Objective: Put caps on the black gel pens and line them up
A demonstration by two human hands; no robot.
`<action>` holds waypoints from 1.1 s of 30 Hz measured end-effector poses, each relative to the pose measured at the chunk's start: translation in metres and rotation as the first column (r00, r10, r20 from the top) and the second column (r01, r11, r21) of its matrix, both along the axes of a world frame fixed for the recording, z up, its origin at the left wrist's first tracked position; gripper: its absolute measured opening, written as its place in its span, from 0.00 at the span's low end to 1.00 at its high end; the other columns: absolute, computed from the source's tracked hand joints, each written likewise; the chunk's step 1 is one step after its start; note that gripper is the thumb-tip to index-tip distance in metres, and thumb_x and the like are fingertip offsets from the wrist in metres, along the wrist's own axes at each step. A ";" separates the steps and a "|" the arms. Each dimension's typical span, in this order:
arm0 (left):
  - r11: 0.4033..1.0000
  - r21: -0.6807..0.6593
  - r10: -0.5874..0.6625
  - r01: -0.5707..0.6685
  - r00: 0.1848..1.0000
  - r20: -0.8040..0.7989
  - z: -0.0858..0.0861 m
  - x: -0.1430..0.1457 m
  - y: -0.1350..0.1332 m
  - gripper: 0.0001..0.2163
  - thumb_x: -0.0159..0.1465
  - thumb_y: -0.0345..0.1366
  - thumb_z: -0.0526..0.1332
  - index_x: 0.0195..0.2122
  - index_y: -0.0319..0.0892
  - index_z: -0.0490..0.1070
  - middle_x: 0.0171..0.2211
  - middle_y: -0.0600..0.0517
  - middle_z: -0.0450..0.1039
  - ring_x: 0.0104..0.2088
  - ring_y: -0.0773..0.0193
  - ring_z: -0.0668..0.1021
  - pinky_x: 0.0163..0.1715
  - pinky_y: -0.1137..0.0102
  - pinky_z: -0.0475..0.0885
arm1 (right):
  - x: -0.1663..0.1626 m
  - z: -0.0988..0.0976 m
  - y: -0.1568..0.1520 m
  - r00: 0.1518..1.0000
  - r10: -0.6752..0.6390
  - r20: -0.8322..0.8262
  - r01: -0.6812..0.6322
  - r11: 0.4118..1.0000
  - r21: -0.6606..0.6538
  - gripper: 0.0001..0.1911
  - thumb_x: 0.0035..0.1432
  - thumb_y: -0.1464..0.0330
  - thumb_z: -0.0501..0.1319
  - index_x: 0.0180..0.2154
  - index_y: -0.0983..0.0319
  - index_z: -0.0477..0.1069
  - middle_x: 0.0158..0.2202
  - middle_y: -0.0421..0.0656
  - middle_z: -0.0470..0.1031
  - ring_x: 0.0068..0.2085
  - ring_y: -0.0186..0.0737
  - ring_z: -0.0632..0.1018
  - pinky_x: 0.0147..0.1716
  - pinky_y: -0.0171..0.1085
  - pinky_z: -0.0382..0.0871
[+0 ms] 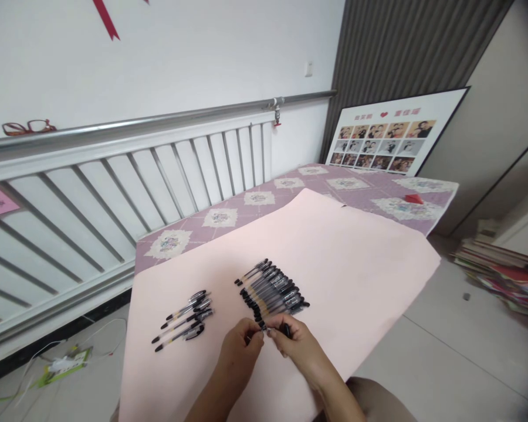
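My left hand [243, 347] is closed, thumb and forefinger pinching a small dark pen part. Facing it, my right hand [298, 343] is closed around a pen [286, 330], whose black end shows by the knuckles; the fingers hide most of it. The fingertips of both hands nearly meet, with a small shiny tip between them. Just beyond them lies a slanted row of clear pens with black ends [270, 288], set side by side. To the left is a smaller, looser group of similar pens [187, 319]. Both groups rest on a pink sheet [347, 264].
Under the sheet is a purple patterned tablecloth [242, 228], with a red folded piece [413, 199] at the far right. A white radiator [158, 181] and a pipe run along the wall. A photo board [382, 135] leans behind; stacked papers [501, 269] lie right, a power strip [64, 366] lower left.
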State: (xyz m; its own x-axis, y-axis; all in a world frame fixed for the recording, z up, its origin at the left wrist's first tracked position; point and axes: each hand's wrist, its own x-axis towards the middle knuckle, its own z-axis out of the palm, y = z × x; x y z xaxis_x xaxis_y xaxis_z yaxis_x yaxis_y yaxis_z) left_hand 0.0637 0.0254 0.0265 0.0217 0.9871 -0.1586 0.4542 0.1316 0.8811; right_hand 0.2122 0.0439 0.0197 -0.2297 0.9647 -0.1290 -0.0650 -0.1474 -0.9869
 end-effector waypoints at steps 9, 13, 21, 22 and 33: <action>1.000 -0.009 -0.013 0.014 0.996 0.083 -0.001 0.001 0.002 0.06 0.55 0.34 0.54 0.30 0.41 0.69 0.22 0.58 0.65 0.23 0.70 0.66 0.23 0.76 0.60 | -0.003 0.001 0.001 0.999 0.012 0.043 -0.015 0.999 0.052 0.04 0.46 0.66 0.62 0.26 0.60 0.68 0.18 0.33 0.61 0.21 0.30 0.62 0.20 0.31 0.55; 1.000 -0.004 -0.027 0.028 0.997 0.067 0.003 0.000 0.001 0.08 0.55 0.33 0.54 0.32 0.41 0.71 0.24 0.57 0.68 0.24 0.70 0.67 0.25 0.76 0.61 | -0.004 -0.001 0.000 0.999 0.035 0.033 -0.036 0.998 0.051 0.05 0.46 0.66 0.62 0.25 0.60 0.67 0.18 0.33 0.62 0.22 0.30 0.63 0.21 0.31 0.56; 1.000 0.009 -0.015 0.015 0.999 -0.042 0.007 -0.004 0.002 0.07 0.56 0.34 0.53 0.29 0.41 0.70 0.22 0.57 0.67 0.23 0.69 0.67 0.24 0.76 0.60 | -0.001 0.004 0.001 0.980 -0.024 -0.200 0.020 1.000 -0.021 0.12 0.49 0.62 0.61 0.37 0.59 0.68 0.25 0.36 0.65 0.24 0.31 0.65 0.23 0.32 0.60; 1.000 0.007 -0.014 0.014 0.999 -0.039 0.008 -0.004 0.002 0.07 0.56 0.34 0.53 0.29 0.41 0.70 0.22 0.57 0.67 0.23 0.69 0.67 0.24 0.76 0.60 | 0.000 0.005 0.001 0.963 -0.041 -0.268 0.033 0.999 -0.036 0.11 0.50 0.62 0.60 0.37 0.59 0.68 0.26 0.36 0.65 0.25 0.32 0.65 0.25 0.32 0.60; 0.999 0.038 -0.024 0.030 0.988 -0.151 0.011 -0.008 0.005 0.08 0.56 0.34 0.53 0.29 0.41 0.70 0.24 0.56 0.70 0.26 0.68 0.69 0.26 0.75 0.61 | -0.001 0.007 0.001 0.852 -0.099 -0.514 0.021 0.988 -0.155 0.13 0.50 0.57 0.62 0.34 0.58 0.66 0.25 0.37 0.66 0.26 0.32 0.68 0.26 0.33 0.63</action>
